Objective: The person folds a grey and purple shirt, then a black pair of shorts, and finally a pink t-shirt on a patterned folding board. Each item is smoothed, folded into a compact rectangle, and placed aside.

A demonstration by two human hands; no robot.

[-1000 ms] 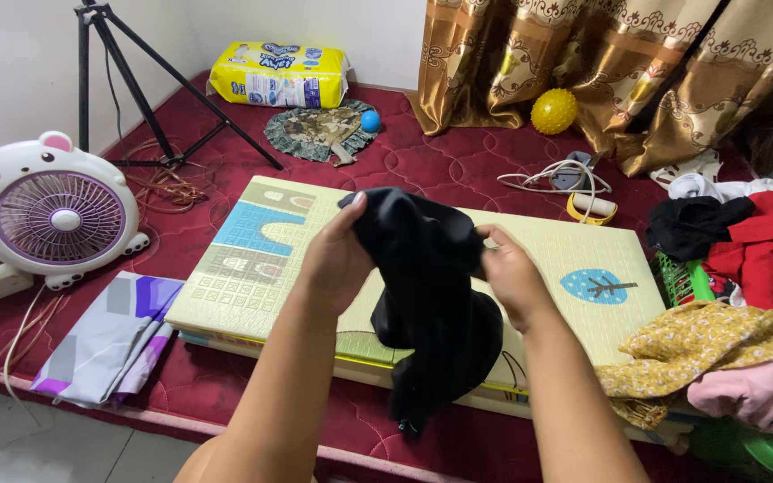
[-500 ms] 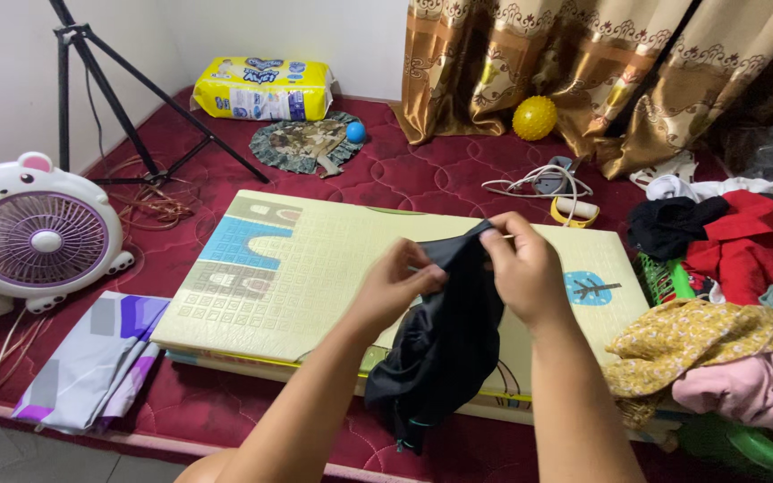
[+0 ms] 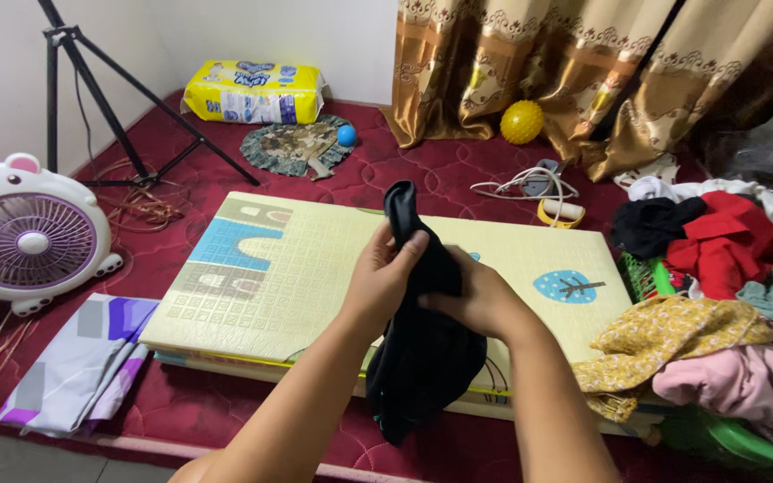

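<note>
My left hand (image 3: pixel 385 273) grips the upper part of a black garment (image 3: pixel 422 358), whose top end sticks up above my fingers. My right hand (image 3: pixel 476 300) holds the same cloth just to the right, lower down, with its fingers partly tucked into the fabric. The rest of the garment hangs in a loose bunch over the near edge of a pale yellow folded play mat (image 3: pixel 315 259). The mat lies on a dark red quilted mattress (image 3: pixel 422 174).
A heap of mixed clothes (image 3: pixel 726 295) fills a green basket at the right. A bear-shaped fan (image 3: pixel 29 237) and a tripod (image 3: pixel 91 80) stand at the left, with a folded purple-grey cloth (image 3: pixel 78 362) near the front. A yellow ball (image 3: pixel 522 122), cables and curtains lie behind.
My hands came together and dropped lower on the black garment. My left hand now pinches its top end upright, while my right hand slid down into the cloth.
</note>
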